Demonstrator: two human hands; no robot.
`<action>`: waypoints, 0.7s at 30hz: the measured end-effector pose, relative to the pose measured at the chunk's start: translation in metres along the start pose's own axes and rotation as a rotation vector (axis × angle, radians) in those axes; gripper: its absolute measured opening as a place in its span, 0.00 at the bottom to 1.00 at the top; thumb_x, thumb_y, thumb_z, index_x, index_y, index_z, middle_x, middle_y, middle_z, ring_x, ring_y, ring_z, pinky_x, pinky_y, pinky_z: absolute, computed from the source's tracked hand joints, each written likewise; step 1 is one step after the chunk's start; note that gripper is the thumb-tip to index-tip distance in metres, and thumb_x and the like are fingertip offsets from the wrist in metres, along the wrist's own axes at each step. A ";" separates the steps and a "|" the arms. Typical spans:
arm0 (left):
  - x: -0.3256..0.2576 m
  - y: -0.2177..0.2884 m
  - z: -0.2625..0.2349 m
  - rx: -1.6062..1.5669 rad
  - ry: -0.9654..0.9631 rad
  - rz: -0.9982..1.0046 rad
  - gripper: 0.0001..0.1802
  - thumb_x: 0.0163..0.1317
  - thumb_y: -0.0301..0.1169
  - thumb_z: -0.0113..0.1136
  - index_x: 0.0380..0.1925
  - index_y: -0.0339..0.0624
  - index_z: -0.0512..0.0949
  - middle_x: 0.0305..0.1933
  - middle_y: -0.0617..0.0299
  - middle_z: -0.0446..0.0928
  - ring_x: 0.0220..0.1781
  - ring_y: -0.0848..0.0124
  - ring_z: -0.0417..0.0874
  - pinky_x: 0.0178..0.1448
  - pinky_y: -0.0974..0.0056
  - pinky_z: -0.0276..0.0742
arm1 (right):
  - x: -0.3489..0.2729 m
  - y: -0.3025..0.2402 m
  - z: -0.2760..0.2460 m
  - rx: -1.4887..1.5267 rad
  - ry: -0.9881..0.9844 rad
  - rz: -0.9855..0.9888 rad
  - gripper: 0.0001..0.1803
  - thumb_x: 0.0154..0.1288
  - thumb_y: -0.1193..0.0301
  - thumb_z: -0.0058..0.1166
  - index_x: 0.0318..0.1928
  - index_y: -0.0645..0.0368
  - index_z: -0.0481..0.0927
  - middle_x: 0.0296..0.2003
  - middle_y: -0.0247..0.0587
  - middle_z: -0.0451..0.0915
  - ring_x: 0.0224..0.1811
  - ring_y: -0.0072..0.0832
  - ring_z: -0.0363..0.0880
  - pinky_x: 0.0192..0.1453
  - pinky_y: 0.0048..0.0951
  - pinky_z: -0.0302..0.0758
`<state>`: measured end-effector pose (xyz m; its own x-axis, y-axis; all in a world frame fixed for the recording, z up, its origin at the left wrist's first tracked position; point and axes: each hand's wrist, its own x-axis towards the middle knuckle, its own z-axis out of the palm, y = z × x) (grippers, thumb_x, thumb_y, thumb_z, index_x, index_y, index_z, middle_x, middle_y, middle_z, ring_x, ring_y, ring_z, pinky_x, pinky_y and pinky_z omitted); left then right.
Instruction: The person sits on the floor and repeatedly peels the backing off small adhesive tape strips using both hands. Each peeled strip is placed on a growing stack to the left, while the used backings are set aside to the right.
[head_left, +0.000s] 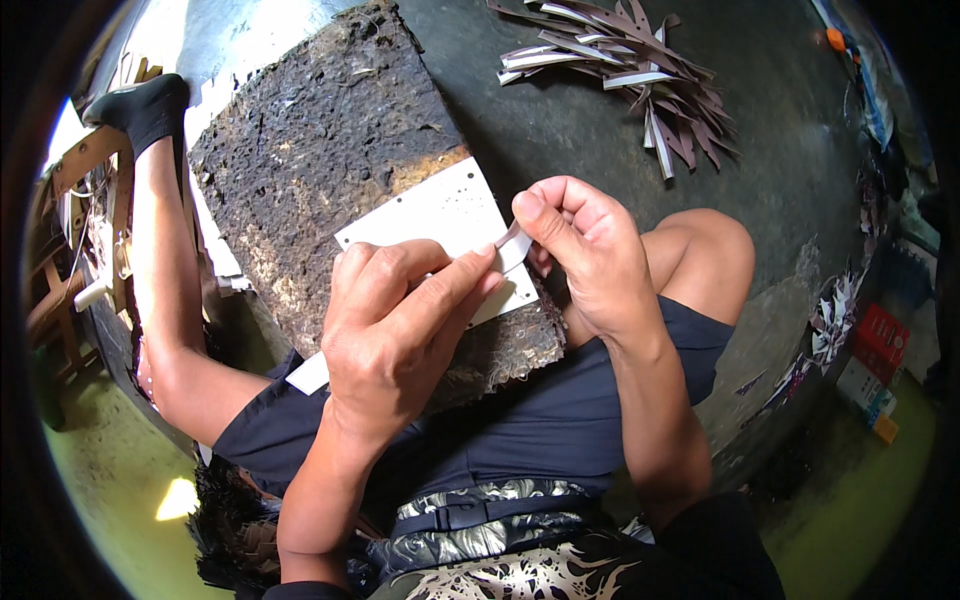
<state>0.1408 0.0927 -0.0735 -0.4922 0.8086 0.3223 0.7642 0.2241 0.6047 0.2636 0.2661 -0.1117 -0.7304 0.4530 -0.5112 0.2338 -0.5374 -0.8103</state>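
A white rectangular plate with small holes lies on the near end of a rough, dark, worn block in front of my lap. A narrow pale strip runs beneath my left hand, its near-left end sticking out past the block. The left fingers are bent together and press the strip down on the plate. At the plate's right edge my right hand pinches the strip's other end between thumb and fingers, where it curves upward. The part of the strip under my left palm is hidden.
A loose pile of brown and white strips lies on the dark floor beyond the block, to the right. My bent legs flank the block. A wooden frame stands at far left; scraps and a red box sit at far right.
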 end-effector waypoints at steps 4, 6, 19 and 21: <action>0.000 0.000 0.000 -0.010 0.003 0.001 0.20 0.57 0.28 0.87 0.51 0.48 0.96 0.40 0.64 0.84 0.38 0.65 0.80 0.43 0.59 0.75 | 0.005 0.006 -0.009 0.000 -0.015 0.017 0.13 0.86 0.61 0.68 0.50 0.59 0.86 0.35 0.26 0.85 0.34 0.11 0.78 0.40 0.18 0.74; 0.000 0.000 0.001 -0.012 0.007 0.001 0.20 0.57 0.27 0.87 0.51 0.48 0.96 0.40 0.64 0.84 0.38 0.65 0.80 0.43 0.59 0.75 | 0.007 0.010 -0.012 0.010 -0.012 0.012 0.13 0.86 0.61 0.68 0.49 0.58 0.86 0.35 0.26 0.85 0.34 0.11 0.78 0.40 0.18 0.74; -0.001 0.002 0.002 -0.005 -0.007 -0.006 0.21 0.55 0.27 0.88 0.51 0.48 0.96 0.40 0.65 0.85 0.38 0.66 0.80 0.43 0.59 0.77 | 0.023 0.027 -0.024 -0.087 0.115 0.053 0.13 0.85 0.61 0.69 0.49 0.58 0.87 0.34 0.23 0.83 0.33 0.11 0.75 0.39 0.17 0.73; -0.001 0.002 0.002 -0.006 -0.008 -0.007 0.21 0.55 0.27 0.88 0.51 0.48 0.96 0.41 0.65 0.85 0.38 0.66 0.80 0.42 0.60 0.77 | 0.025 0.030 -0.024 -0.151 0.154 0.045 0.13 0.85 0.60 0.69 0.48 0.58 0.88 0.34 0.23 0.83 0.33 0.10 0.75 0.39 0.17 0.72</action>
<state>0.1432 0.0935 -0.0742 -0.4938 0.8117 0.3120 0.7582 0.2262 0.6116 0.2677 0.2790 -0.1558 -0.6130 0.5410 -0.5758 0.3658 -0.4517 -0.8137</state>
